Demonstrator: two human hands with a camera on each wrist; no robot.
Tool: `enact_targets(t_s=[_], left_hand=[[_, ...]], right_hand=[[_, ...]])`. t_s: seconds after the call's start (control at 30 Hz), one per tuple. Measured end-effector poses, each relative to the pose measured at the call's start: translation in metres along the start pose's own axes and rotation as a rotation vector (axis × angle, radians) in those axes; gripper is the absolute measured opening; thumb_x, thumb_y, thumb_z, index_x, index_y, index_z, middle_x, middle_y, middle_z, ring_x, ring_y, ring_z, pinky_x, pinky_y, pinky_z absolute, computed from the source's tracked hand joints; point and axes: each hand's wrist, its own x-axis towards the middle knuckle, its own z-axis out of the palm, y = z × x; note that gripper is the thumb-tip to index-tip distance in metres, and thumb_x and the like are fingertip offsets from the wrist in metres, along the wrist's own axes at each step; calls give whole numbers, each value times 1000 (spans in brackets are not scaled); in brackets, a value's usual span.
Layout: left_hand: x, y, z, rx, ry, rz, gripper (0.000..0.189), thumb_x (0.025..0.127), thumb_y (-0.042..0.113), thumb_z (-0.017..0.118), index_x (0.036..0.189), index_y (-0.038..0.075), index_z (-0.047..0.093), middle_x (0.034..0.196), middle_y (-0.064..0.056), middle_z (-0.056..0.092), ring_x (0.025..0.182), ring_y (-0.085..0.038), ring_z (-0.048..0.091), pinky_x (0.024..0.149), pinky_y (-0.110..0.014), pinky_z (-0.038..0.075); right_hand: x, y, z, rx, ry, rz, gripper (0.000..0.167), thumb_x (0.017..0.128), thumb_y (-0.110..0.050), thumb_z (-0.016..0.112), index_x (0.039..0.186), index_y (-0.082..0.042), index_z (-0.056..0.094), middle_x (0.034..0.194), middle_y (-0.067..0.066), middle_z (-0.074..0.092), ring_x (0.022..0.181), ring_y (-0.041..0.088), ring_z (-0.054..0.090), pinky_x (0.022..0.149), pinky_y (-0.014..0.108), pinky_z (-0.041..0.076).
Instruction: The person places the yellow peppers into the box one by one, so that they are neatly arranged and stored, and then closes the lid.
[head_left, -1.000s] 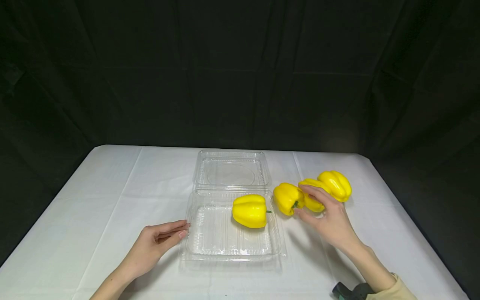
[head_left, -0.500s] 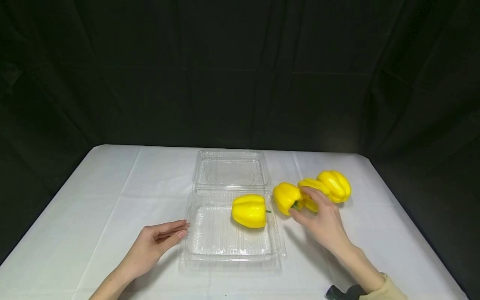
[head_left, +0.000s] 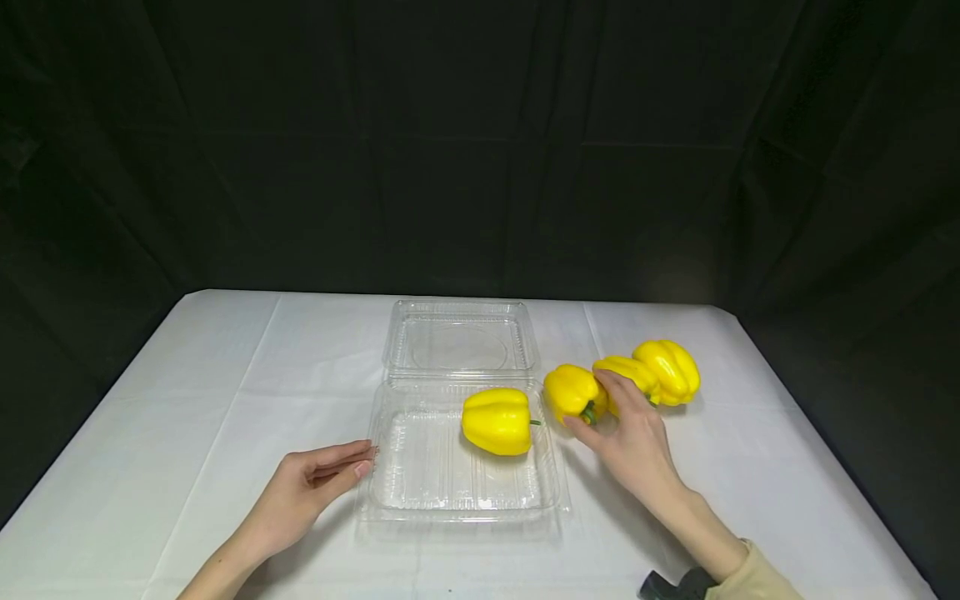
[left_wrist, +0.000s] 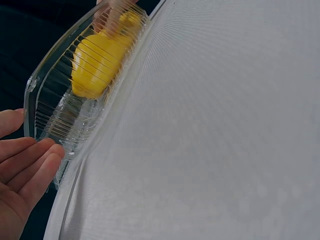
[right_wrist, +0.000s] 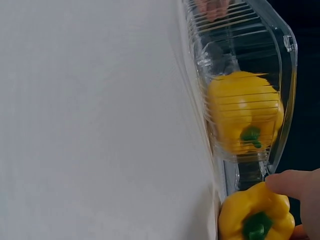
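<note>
My left hand (head_left: 296, 500) touches the left edge of a clear plastic clamshell container (head_left: 408, 510), its fingers nearly straight. One yellow bell pepper (head_left: 497, 422) lies on its side in the container's base, stem pointing right. Just right of the container, my right hand (head_left: 633, 442) grips a second bell pepper (head_left: 568, 392), thumb at its near side and fingers behind. In the right wrist view a fingertip (right_wrist: 282, 184) touches that bell pepper (right_wrist: 237, 212) near its green stem. The left wrist view shows the left hand (left_wrist: 25, 167) against the container wall (left_wrist: 62, 120).
The container's lid (head_left: 461, 346) lies open at the back. Two more yellow bell peppers, one (head_left: 633, 375) partly behind my right hand and another (head_left: 667, 371) farther right, touch each other. A white cloth (head_left: 225, 417) covers the table, and a black curtain (head_left: 465, 150) hangs behind.
My right hand has moved left and closed in on the second bell pepper, which stays in about the same place. The left hand and the container have hardly moved.
</note>
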Motion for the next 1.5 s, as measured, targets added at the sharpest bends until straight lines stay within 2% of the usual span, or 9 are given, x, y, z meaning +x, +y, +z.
enact_targets(t_s=[0.37,0.57,1.03,1.5], left_hand=[[-1,1,-1,-5,-6,13,42,98,27,66,131,1,64,123,-9,71,110,-8,68,92,-17,54],[-1,1,-1,3,-4,-7,43,98,29,66,132,3,64,123,-6,71,110,-8,68,92,-18,54],[-1,1,0,-5,-9,-20,44,98,30,66,132,2,64,123,-7,71,110,-8,67,93,-18,54],[-1,1,0,0,-10,0,42,98,29,65,131,2,64,123,-9,71,110,-8,67,92,-18,55]], right_hand=[[0,0,6,-23,43,-41,74,68,-15,93,129,7,59,130,20,61,122,40,57,101,58,49],[0,2,8,-26,56,-50,73,68,-14,94,128,7,60,130,20,61,121,39,58,100,57,50],[-2,4,9,-11,65,-25,73,66,-14,94,128,7,61,131,19,62,121,38,59,100,55,50],[-3,4,6,13,65,9,69,65,-12,90,126,7,63,130,17,63,120,39,60,98,55,50]])
